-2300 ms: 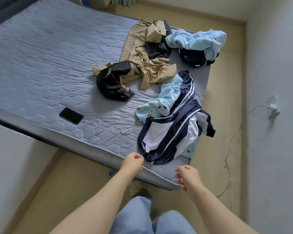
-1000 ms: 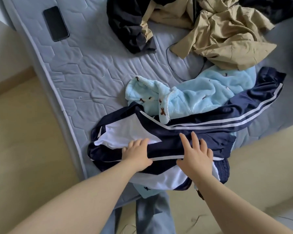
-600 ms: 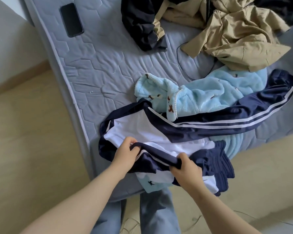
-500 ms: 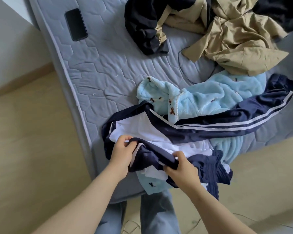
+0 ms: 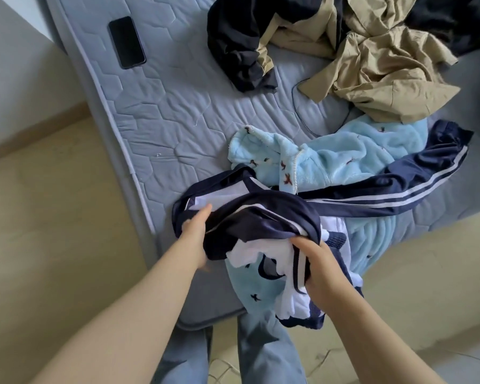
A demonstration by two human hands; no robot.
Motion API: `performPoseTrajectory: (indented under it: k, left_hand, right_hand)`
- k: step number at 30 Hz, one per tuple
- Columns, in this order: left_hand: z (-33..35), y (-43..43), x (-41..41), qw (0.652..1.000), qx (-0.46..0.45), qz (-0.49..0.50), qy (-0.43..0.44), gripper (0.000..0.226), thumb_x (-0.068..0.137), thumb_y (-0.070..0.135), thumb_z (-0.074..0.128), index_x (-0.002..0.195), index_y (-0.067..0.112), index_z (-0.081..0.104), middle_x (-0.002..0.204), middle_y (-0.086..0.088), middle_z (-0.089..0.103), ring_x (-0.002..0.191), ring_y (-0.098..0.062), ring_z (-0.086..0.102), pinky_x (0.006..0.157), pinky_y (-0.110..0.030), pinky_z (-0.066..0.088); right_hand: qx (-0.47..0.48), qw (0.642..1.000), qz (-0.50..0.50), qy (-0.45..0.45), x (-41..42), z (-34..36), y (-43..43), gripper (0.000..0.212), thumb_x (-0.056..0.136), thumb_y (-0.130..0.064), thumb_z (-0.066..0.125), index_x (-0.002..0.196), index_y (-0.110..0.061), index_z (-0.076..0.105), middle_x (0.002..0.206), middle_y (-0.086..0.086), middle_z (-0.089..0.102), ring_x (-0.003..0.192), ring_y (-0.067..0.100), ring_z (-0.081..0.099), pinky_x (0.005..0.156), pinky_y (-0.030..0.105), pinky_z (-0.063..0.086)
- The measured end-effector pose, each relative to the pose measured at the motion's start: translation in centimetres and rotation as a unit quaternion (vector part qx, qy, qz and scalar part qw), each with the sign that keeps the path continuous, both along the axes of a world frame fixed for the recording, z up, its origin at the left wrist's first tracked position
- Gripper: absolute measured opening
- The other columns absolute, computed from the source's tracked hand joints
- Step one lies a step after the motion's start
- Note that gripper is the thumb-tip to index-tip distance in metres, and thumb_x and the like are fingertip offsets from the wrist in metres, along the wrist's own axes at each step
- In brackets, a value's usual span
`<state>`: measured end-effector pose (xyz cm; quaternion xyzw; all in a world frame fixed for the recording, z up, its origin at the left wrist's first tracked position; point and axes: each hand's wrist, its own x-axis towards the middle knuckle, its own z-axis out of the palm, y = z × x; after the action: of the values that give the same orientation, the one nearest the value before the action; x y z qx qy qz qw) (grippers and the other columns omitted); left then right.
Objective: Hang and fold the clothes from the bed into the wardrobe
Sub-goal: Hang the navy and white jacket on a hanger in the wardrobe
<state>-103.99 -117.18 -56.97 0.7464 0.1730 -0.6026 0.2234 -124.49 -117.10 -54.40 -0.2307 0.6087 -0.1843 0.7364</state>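
The navy-and-white track jacket [image 5: 261, 217] lies bunched at the near corner of the mattress [image 5: 164, 106], partly raised off it. The right hand [image 5: 316, 261] clamps a wad of the jacket's white lining and navy hem just past the mattress edge. The left hand [image 5: 196, 228], apart from it, is pushed into the folds over the corner with its fingers buried, so its grip cannot be told.

The pale-blue fleece [image 5: 344, 159] is trapped under the jacket and already droops off the mattress edge, so a lift could drag it to the floor. The striped sleeve stretched along that edge may also snag.

The jacket looks thin, slick and floppy; the fleece is plush and thick, dotted with small dark motifs. The mattress is quilted in hexagons. Farther in on it lie a crumpled tan coat [image 5: 372, 79] and a flat black phone [image 5: 126, 42].
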Motion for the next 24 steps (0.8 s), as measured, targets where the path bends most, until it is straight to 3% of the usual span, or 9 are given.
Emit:
performPoseTrajectory:
  k: [2,4,8,11,13,15,18,21,24]
  left_hand:
    - [-0.5,0.0,-0.6,0.991,-0.002,0.097,0.091,0.038,0.087,0.037,0.06,0.112,0.008,0.056,0.1,-0.014,0.063,0.087,-0.03,0.062,0.071,-0.043,0.052]
    - [-1.2,-0.4,-1.2,0.978,-0.006,0.2,0.065,0.009,0.088,0.01,0.059,0.087,0.001,0.058,0.073,-0.013,0.06,0.055,-0.019,0.061,0.043,-0.027,0.051]
    - [-1.4,-0.6,-0.8,0.965,-0.063,0.249,0.053,0.026,0.087,-0.003,0.043,0.065,0.009,0.047,0.035,0.002,0.042,0.024,-0.002,0.035,0.027,-0.011,0.025]
    - [-0.7,-0.2,0.8,0.987,-0.138,0.079,0.027,0.031,0.088,-0.003,0.041,0.078,0.019,0.061,0.046,0.006,0.052,0.032,-0.001,0.038,0.034,-0.012,0.03]
    - [-0.4,0.1,2.1,0.982,-0.169,-0.077,0.029,0.031,0.088,0.0,0.045,0.09,0.023,0.066,0.072,0.004,0.064,0.055,-0.005,0.055,0.051,-0.017,0.042]
    - [-0.7,0.3,3.1,0.96,-0.159,-0.23,0.032,0.029,0.09,0.005,0.049,0.104,0.024,0.065,0.097,0.004,0.064,0.082,-0.009,0.06,0.066,-0.022,0.047]
    - [-3.0,0.2,4.3,0.879,-0.154,-0.432,-0.131,0.049,0.085,-0.004,0.046,0.127,0.022,0.051,0.124,-0.002,0.053,0.108,-0.018,0.053,0.087,-0.03,0.047]
    - [-5.6,-0.1,5.7,0.756,-0.126,-0.575,-0.286,0.068,0.078,0.003,0.054,0.137,0.029,0.034,0.143,0.001,0.031,0.125,-0.026,0.039,0.099,-0.041,0.04]
    - [-8.3,-0.2,5.7,0.739,-0.044,-0.624,-0.25,0.084,0.076,0.019,0.064,0.143,0.033,0.015,0.147,-0.002,0.023,0.125,-0.031,0.038,0.096,-0.042,0.041]
  right_hand:
    - [0.036,0.999,-0.035,0.001,-0.4,0.0,-0.2,0.023,0.089,-0.014,0.053,0.099,0.0,0.068,0.086,0.021,0.067,0.077,0.032,0.064,0.073,0.035,0.05]
    - [0.044,0.997,-0.058,-0.022,-1.2,-0.2,-0.8,0.025,0.089,-0.014,0.05,0.087,-0.014,0.075,0.082,0.012,0.072,0.073,0.024,0.069,0.067,0.034,0.052]
    - [0.039,0.994,-0.088,-0.045,-3.1,0.4,-2.4,0.025,0.077,-0.017,0.051,0.073,-0.019,0.076,0.073,0.008,0.07,0.064,0.022,0.068,0.059,0.032,0.053]
    - [0.039,0.996,-0.07,0.028,-3.7,0.2,-3.6,0.02,0.082,-0.016,0.053,0.086,-0.015,0.073,0.079,0.01,0.071,0.071,0.026,0.067,0.066,0.036,0.052]
    - [0.012,0.99,-0.052,0.132,-3.4,-0.8,-4.1,0.014,0.085,-0.017,0.058,0.094,-0.013,0.067,0.085,0.009,0.069,0.078,0.027,0.065,0.073,0.037,0.051]
    - [-0.033,0.969,-0.048,0.241,-3.2,-1.9,-4.5,0.012,0.085,-0.017,0.06,0.094,-0.012,0.064,0.079,0.001,0.064,0.072,0.017,0.058,0.065,0.029,0.047]
    - [-0.052,0.936,-0.064,0.341,-3.4,-4.0,-5.3,0.014,0.086,-0.017,0.055,0.096,-0.007,0.057,0.077,0.005,0.055,0.068,0.019,0.047,0.06,0.029,0.037]
    - [-0.08,0.859,0.027,0.505,-3.1,-5.6,-6.1,0.034,0.082,-0.018,0.052,0.115,-0.01,0.053,0.117,0.015,0.054,0.101,0.034,0.05,0.087,0.042,0.039]
    - [-0.238,0.796,0.135,0.539,-1.3,-5.5,-5.2,0.053,0.084,-0.014,0.056,0.135,-0.016,0.042,0.148,0.01,0.03,0.129,0.035,0.03,0.106,0.047,0.021]
